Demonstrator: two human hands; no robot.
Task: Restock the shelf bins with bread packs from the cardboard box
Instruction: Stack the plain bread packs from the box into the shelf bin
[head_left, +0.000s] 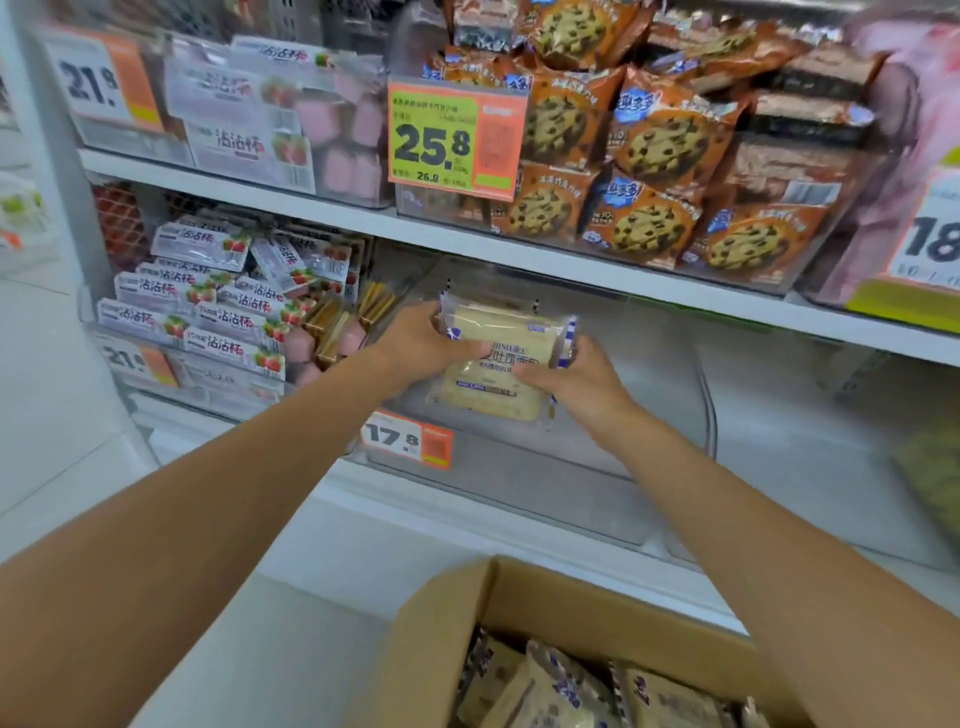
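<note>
A bread pack (498, 332) in clear wrap with blue print hangs over a clear plastic shelf bin (524, 483) on the lower shelf. My left hand (421, 343) grips the pack's left edge, thumb on top. My right hand (576, 379) holds its right lower corner. The bin holds nothing else that I can see and carries a 17.8 price tag (405, 439) on its front. The cardboard box (441, 639) stands open at the bottom of the view, with several more bread packs (561, 686) inside.
Left of the bin, another bin holds strawberry-print snack packs (208, 301). The shelf above carries chocolate-chip cookie bags (644, 171) behind a 25.8 tag (452, 137). A second clear bin (810, 405) sits to the right. White shelf edge (519, 260) runs just above the pack.
</note>
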